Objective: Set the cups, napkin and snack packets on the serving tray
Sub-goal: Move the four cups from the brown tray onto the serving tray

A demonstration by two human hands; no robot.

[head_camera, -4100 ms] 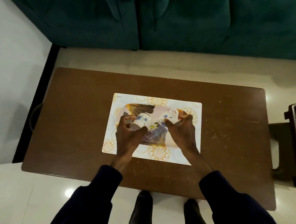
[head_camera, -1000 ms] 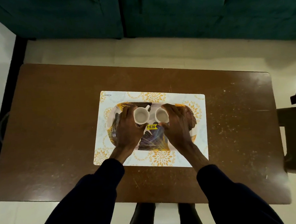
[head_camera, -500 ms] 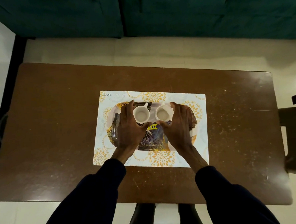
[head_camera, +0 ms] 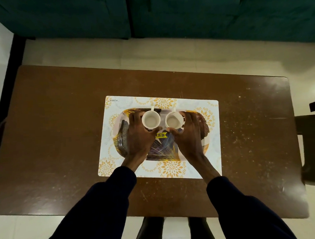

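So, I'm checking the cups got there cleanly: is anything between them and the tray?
Nothing visible. Both cups stand upright on the tray, each hand cupped around one, whether gripping or only touching I cannot tell.

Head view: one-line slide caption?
Left hand and right hand cup two upright white cups on the tray.

Two cups stood side by side on the serving tray, which lay on a placemat centred on the table.
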